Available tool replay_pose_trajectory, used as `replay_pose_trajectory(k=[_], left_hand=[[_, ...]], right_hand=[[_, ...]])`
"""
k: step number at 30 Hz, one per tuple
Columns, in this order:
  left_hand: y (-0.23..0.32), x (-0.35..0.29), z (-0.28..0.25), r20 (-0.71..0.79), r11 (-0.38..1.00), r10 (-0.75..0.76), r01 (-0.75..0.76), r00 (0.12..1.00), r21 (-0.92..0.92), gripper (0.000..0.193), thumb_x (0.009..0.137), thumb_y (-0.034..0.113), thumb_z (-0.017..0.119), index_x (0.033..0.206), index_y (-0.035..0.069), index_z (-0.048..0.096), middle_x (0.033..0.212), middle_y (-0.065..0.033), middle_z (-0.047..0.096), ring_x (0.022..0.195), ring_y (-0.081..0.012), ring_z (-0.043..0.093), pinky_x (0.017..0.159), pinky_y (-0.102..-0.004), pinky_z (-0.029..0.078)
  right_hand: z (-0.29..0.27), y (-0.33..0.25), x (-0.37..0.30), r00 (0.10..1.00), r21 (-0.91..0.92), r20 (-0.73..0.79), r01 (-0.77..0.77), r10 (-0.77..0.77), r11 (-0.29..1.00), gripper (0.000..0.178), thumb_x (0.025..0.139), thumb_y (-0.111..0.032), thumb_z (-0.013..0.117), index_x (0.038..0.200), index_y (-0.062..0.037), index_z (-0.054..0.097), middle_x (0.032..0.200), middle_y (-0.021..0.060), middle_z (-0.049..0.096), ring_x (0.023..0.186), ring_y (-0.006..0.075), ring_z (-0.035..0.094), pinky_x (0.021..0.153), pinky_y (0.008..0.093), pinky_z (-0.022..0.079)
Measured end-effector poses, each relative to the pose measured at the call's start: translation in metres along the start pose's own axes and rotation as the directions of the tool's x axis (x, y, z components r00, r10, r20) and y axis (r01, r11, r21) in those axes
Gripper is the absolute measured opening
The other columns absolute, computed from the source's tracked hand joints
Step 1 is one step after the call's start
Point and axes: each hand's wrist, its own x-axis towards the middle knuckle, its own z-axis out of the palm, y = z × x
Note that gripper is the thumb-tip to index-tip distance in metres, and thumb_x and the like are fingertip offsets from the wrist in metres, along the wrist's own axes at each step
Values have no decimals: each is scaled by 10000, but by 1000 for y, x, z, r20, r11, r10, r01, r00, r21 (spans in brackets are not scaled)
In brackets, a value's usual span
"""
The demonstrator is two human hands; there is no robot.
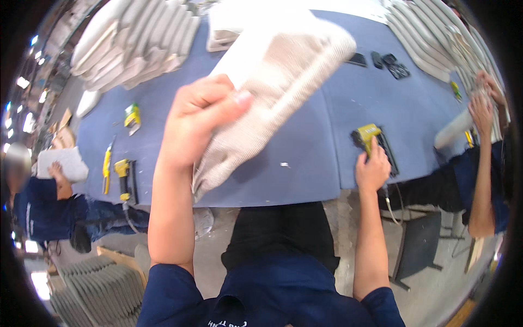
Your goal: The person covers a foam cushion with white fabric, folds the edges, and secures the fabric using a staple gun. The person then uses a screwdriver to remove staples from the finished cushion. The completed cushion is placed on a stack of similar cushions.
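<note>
My left hand (199,117) is raised over the table and closed on the edge of a beige fabric-covered cushion panel (278,82). The panel is tilted, its upper part bright and blurred, its ribbed side facing me. At the right of the table's front, my right hand (374,168) has its fingers on a yellow and black pneumatic staple gun (368,131), which lies on the table. A pale hose hangs from the gun over the table edge. Part of the gun's grip is hidden by my fingers.
On the blue-grey table (305,163) lie a second staple gun (124,177), a yellow cutter knife (107,166) and a yellow-green packet (132,118). Stacked panels (136,43) stand far left, more panels (419,38) far right. Co-workers handle panels at both sides. A dark chair (417,248) stands below right.
</note>
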Motion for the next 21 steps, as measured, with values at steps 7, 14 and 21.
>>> replay_pose_trajectory(k=[7,14,21], left_hand=[[-131,-6,132,383,725,127,-349,915,593,313,1001,225,807,773,23,734,844,-91,679,793,-278,703,712,-426,537],[-181,-21,157,450,596,139,-437,882,673,291,987,311,814,796,98,763,862,-67,678,835,-312,739,696,-475,588],[-181,-8,153,564,584,134,-525,815,619,281,998,295,804,807,94,757,832,-70,660,816,-318,729,688,-479,571]], right_hand=[[-28,23,32,912,101,372,-228,175,968,610,1064,-372,784,1626,-198,625,1091,167,777,1108,439,764,939,573,587],[-137,52,2,585,500,806,-752,85,430,396,1109,-396,792,1155,-8,732,858,52,688,686,109,607,632,314,470],[-162,-24,-99,504,504,863,-863,-19,2,276,1089,-93,796,1340,-19,708,865,-24,655,643,66,556,556,273,440]])
